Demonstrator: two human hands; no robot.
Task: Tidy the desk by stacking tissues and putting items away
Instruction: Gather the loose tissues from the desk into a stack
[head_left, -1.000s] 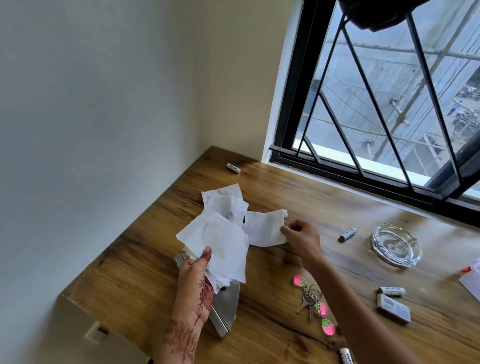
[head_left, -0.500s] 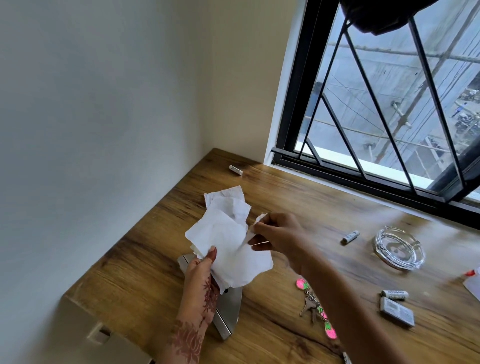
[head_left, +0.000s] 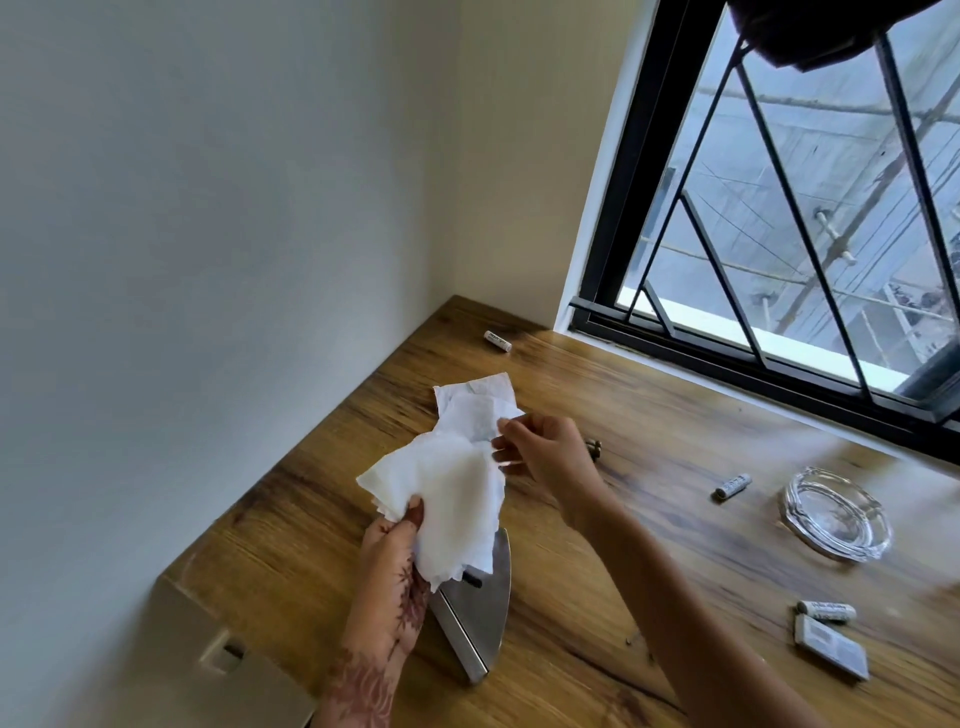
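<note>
Left hand (head_left: 392, 577) gripped the tissues (head_left: 452, 488) by their 7 o'clock corner, thumb on top and fingers curled underneath. The bundle was held off the tabletop (head_left: 649, 405). It was loose and crumpled, with sheets fanning toward 12 o'clock.

Right hand (head_left: 553, 457) sat at the bundle's 3 o'clock edge, fingers curled and fingertips (head_left: 503, 432) pinching that edge. So both hands were clamped on the tissues.

The steel stand (head_left: 475, 618) lay on the tabletop at 6 o'clock of the bundle, its top end hidden under the hanging sheets, just beside my left palm.

Other items on the tabletop:
- The far battery (head_left: 497, 341) was at 12 o'clock of the tissues, near the wall corner and well apart from them.
- The middle battery (head_left: 732, 486) was at 3 o'clock of the right hand.
- The glass ashtray (head_left: 836, 514) was just beyond that battery, also at 3 o'clock.
- The near battery (head_left: 826, 610) was at 6 o'clock of the ashtray.
- The grey pack (head_left: 831, 647) was right below that battery; I couldn't tell if they touched.
- A small brown item (head_left: 595, 448) poked out behind the right hand at 3 o'clock, too small to identify.

The barred window (head_left: 779, 234) was at 1 o'clock, along the tabletop's far edge.
</note>
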